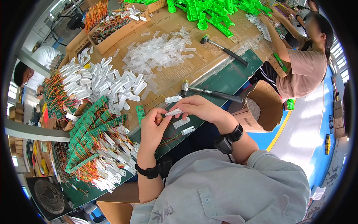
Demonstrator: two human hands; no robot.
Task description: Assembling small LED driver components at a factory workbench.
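My left hand (152, 130) and my right hand (199, 107) meet over the table's front edge and together pinch a small white plastic strip (173, 112) with thin red and yellow wires trailing from it. A small green circuit board (140, 113) lies just left of my left hand, joined to the wires. More white strips lie close by: one (173, 99) above my hands, two (181, 122) (188, 130) below them. A hammer (210, 93) with a black handle rests just beyond my right hand.
A heap of green boards with wires and white strips (95, 145) fills the left. Loose white strips (108, 84) and clear pieces (158, 52) cover the cardboard. A second hammer (223, 49), green plastic parts (212, 13), an open carton (261, 108), and a person (302, 63) at right; another person (31, 72) at left.
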